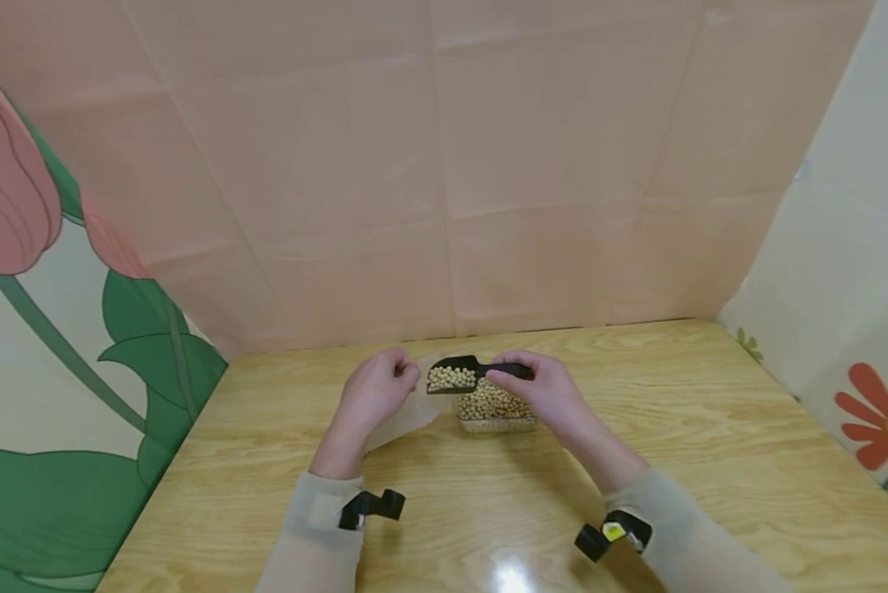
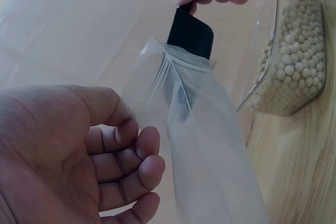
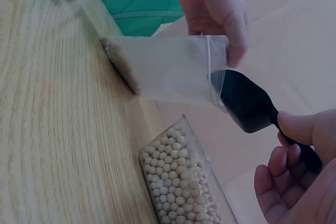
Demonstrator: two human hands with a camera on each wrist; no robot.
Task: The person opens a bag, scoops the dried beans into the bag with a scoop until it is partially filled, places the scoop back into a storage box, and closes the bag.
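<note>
My left hand (image 1: 373, 395) pinches the mouth edge of a translucent zip bag (image 3: 163, 69) between thumb and forefinger, the other fingers loosely curled. Some contents gather at the bag's bottom, near the tabletop. With my right hand (image 1: 544, 391) I grip the handle of a black scoop (image 3: 247, 103). Small beige round beans (image 1: 451, 379), like soybeans, fill the scoop in the head view. Both wrist views show the scoop's front end inside the bag's mouth. Below the scoop stands a clear plastic container (image 1: 496, 426) holding many more such beans.
A wood-grain table (image 1: 444, 511) carries the container and lies beneath both hands. Behind it rises a pinkish sheet-covered wall (image 1: 444, 165). Painted flowers decorate the left and right walls. Each sleeve carries a black wrist mount.
</note>
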